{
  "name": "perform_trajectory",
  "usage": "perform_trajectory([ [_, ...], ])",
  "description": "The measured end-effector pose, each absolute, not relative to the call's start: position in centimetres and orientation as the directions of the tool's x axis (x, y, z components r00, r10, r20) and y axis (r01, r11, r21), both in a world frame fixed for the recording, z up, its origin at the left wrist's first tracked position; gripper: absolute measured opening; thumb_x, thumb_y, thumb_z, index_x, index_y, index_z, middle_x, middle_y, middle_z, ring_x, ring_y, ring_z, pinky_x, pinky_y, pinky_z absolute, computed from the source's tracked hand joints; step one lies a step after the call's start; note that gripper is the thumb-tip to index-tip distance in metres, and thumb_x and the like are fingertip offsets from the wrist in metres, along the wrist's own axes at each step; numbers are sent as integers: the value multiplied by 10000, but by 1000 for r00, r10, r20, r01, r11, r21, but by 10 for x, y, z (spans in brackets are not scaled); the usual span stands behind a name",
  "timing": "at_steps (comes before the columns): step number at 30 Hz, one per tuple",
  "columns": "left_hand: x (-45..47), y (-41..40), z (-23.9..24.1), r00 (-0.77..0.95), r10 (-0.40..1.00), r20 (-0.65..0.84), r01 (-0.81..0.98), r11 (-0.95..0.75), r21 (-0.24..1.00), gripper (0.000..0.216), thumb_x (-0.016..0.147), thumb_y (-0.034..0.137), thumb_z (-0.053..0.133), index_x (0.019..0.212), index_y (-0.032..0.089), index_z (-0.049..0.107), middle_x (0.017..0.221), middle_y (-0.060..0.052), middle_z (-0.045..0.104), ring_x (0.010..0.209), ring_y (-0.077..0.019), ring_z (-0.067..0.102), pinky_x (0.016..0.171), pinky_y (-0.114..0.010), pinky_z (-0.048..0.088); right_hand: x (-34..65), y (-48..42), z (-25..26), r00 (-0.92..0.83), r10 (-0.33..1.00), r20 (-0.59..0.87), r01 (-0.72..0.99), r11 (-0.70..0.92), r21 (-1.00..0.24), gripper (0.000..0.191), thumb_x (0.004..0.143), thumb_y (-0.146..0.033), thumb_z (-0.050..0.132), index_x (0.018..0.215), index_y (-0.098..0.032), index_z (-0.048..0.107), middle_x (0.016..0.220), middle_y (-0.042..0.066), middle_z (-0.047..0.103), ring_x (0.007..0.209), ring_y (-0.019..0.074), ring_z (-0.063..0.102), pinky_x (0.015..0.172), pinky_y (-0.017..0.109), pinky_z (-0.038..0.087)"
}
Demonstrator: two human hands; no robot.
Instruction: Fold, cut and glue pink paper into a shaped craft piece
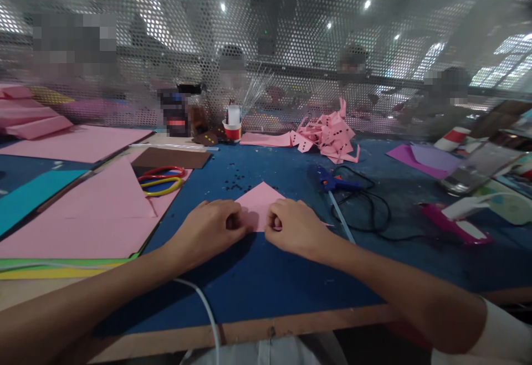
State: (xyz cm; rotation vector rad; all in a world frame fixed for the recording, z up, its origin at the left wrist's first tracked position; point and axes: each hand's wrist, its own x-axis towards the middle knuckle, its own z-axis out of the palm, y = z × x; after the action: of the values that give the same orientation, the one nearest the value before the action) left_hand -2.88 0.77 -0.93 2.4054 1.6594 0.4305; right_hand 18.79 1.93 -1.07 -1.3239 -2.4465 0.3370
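Observation:
A pink sheet of paper point(261, 204) lies on the blue tabletop in front of me, folded to a point at the far side with a straight near edge. My left hand point(216, 221) presses on its left part, fingers curled in. From the other side my right hand point(293, 224) bears on the paper with its fingers likewise curled, close to the left hand. Both hands cover the paper's side corners; a thin pink tip shows past the right wrist. Whether the fingertips pinch the near edge or only press it down is hidden.
Scissors point(162, 181) with red and yellow handles rest on pink sheets point(91, 210) at left. A blue glue gun point(336, 179) with a black cord lies at right, near a magenta-and-white tool point(457, 224). Cut pink pieces point(328, 135) pile up behind, beside a paper cup point(233, 130).

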Motion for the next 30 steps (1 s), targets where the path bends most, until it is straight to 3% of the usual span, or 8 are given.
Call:
perform_trajectory([
  [30, -42, 10, -11, 354, 929, 111, 875, -371, 310, 248, 861, 413, 579, 707, 220, 598, 705, 1, 672, 650, -169, 579, 584, -286, 336, 208, 18, -2, -476, 873, 102, 816, 482, -318, 63, 778, -210, 599, 738, -202, 647, 794, -6, 694, 712, 139, 567, 640, 276, 324],
])
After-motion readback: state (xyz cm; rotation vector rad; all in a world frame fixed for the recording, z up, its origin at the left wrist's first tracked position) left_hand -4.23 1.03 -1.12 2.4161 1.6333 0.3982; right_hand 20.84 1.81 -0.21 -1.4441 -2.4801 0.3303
